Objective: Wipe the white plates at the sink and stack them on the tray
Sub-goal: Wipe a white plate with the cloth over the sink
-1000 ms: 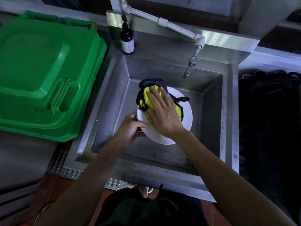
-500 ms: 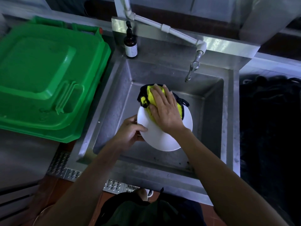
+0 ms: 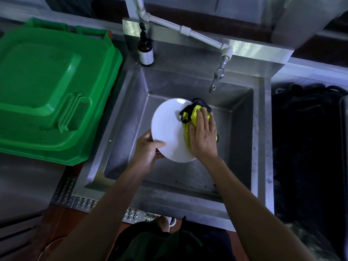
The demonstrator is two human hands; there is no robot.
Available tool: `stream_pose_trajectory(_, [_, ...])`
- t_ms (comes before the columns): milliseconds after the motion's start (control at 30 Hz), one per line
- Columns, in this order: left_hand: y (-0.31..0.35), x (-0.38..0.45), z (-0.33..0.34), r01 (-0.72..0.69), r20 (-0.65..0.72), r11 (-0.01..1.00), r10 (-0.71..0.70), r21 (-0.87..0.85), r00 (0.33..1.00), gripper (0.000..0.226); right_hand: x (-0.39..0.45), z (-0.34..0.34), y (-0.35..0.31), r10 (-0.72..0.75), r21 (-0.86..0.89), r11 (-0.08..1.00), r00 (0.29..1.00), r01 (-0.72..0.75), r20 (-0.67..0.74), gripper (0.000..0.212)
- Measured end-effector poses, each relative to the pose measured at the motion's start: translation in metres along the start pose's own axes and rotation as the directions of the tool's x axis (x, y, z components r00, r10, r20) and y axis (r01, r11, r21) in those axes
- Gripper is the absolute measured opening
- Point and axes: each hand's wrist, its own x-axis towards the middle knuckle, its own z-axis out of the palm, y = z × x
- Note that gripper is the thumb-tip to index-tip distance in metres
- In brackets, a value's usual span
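Observation:
A white plate [image 3: 167, 127] is held tilted over the steel sink [image 3: 120, 117]. My left hand [image 3: 147, 152] grips the plate's lower left rim, thumb on the face. A yellow cloth with black edging [image 3: 192, 114] lies on the plate's right side. My right hand [image 3: 203, 134] presses flat on that cloth with the fingers straight. No tray is in view.
A tap [image 3: 216, 78] on a white pipe hangs over the sink's back. A dark pump bottle [image 3: 145, 50] stands at the back left corner. A green bin lid [image 3: 50, 91] fills the left; a dark area [image 3: 308, 138] lies right of the sink.
My right hand has slid the cloth from the plate's upper middle to its right side, baring the left of the plate. My left hand keeps its hold on the rim.

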Motion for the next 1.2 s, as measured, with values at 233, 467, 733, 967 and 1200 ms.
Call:
stream_pose_trajectory(233, [-0.002, 0.005, 0.008, -0.02, -0.079, 0.997, 0.014, -0.073, 0.997, 0.054, -0.04, 0.022, -0.018, 0.068, 0.058, 0.996, 0.997, -0.069, 0.021, 0.056])
stream_pose_trajectory(467, [-0.002, 0.01, 0.006, -0.01, -0.096, 0.99, -0.004, -0.141, 0.995, 0.05, -0.057, 0.034, -0.052, 0.027, 0.149, 0.988, 0.999, -0.03, 0.021, 0.057])
stream_pose_trajectory(733, [-0.002, 0.01, 0.007, -0.032, -0.094, 0.982, 0.015, -0.188, 0.995, 0.055, -0.058, 0.034, -0.038, 0.149, 0.114, 0.983, 0.988, -0.142, -0.051, 0.058])
stream_pose_trajectory(967, [-0.004, 0.021, -0.008, -0.011, -0.049, 0.985, 0.003, -0.173, 0.999, 0.045, -0.04, 0.016, -0.015, 0.299, 0.411, 0.868, 0.954, -0.278, 0.015, 0.066])
stream_pose_trajectory(1200, [0.003, 0.027, -0.018, 0.041, 0.036, 0.996, -0.038, -0.08, 0.999, 0.046, -0.007, -0.008, 0.011, 0.31, 0.52, 0.796, 0.946, -0.31, 0.088, 0.053])
